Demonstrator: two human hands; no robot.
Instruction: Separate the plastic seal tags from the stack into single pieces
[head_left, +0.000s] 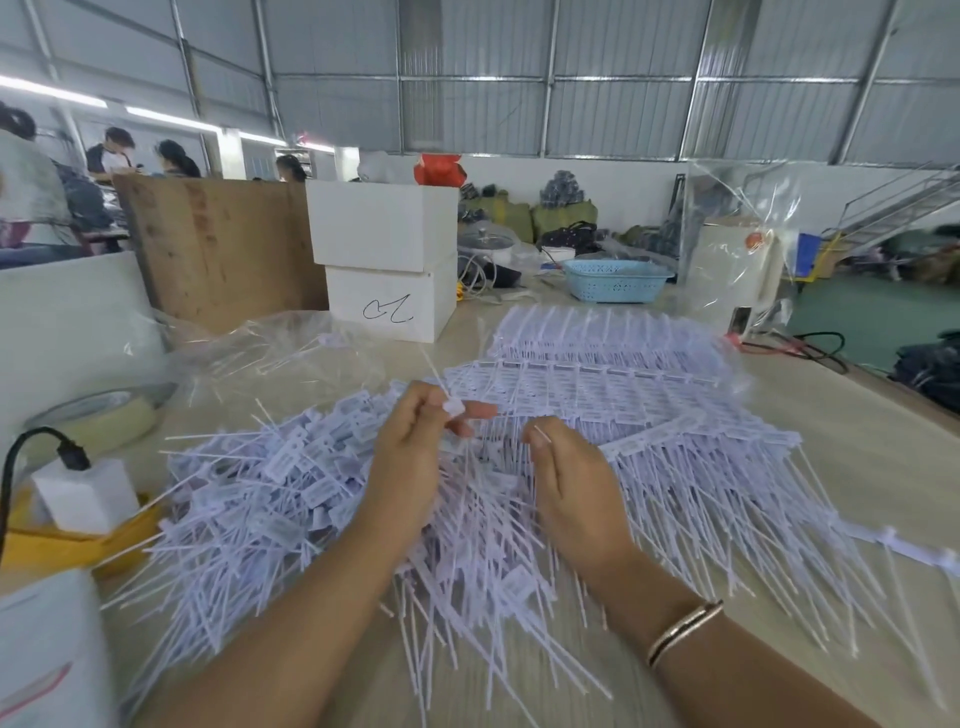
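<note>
My left hand (415, 457) pinches one white plastic seal tag (453, 406) by its small flat head, fingers curled round it, the thin tail sticking up and away toward the far side of the bench (857, 467). My right hand (576, 483) sits just beside it, fingers curled, pinching the tip of another thin white strip (540, 432) between thumb and forefinger; a banded bracelet (683, 631) circles that wrist.

Under both hands lies the loose pile (291, 499) of single tags, too many for me to count: flat rectangular heads with printed labels and long stiff tails pointing every way, spread toward the bench's left and near edges. Beyond my right hand the joined stack (613, 384) lies in comb-like rows, heads linked along straight bars, tails hanging toward me.

Further out I count two white boxes (384, 260), stacked, the lower one scribbled on, and one pale blue perforated basket (615, 280) toward the far edge. One roll of tape (98, 415) rests at the left edge.
</note>
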